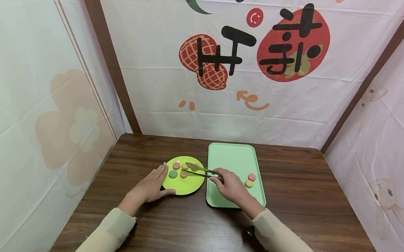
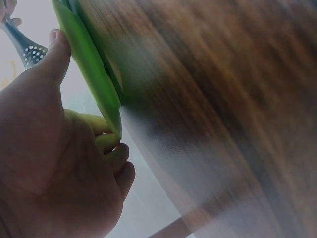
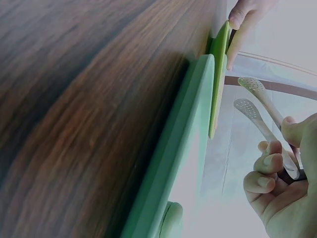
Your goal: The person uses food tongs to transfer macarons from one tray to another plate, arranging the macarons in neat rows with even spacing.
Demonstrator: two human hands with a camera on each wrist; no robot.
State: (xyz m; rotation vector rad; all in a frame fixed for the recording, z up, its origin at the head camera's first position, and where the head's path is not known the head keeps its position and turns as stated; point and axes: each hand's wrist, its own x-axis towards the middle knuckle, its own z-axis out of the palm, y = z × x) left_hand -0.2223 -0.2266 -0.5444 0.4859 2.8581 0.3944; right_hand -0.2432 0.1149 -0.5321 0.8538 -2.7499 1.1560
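Observation:
My right hand (image 1: 231,185) grips a pair of tongs (image 1: 203,168) with perforated, spoon-shaped ends. Their two ends are spread apart over a yellow-green plate (image 1: 186,189), and in the right wrist view nothing sits between them. Several macarons lie on the plate, among them a green macaron (image 1: 173,174) and a pink macaron (image 1: 176,166). Along the plate's left rim rests my left hand (image 1: 151,184), fingers extended and thumb spread at the near edge. Under my right forearm is a mint-green tray (image 1: 232,154), where a pink macaron (image 1: 251,177) touches a yellow macaron (image 1: 249,183).
Plate and tray sit side by side on a dark wooden table (image 1: 193,236). A printed fabric wall (image 1: 156,79) stands behind the table's far edge, with more fabric at both sides. In the right wrist view, a green macaron (image 3: 172,220) shows beside the tray's rim.

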